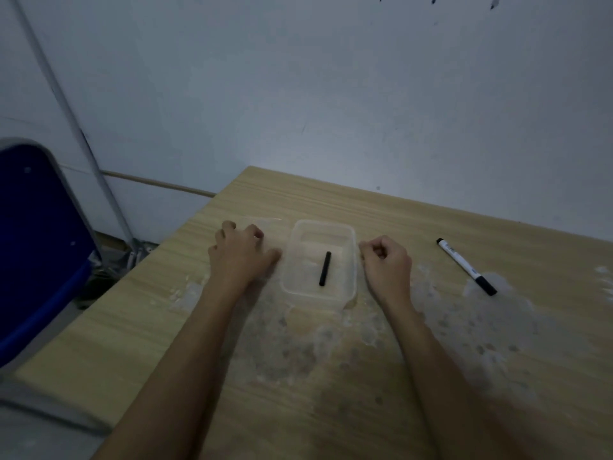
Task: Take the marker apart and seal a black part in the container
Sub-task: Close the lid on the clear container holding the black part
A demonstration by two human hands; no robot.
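A clear plastic container stands open on the wooden table, with a short black marker part lying inside on its floor. A clear lid lies flat just left of the container. My left hand rests on the lid, fingers curled at its far edge and thumb toward the container. Beside the container's right wall my right hand is closed in a loose fist and holds nothing that I can see. The rest of the marker, white with black ends, lies on the table farther right.
The wooden table has pale, dusty smears near its front and right. A blue chair stands off the table's left edge. A white wall runs right behind the table's far edge.
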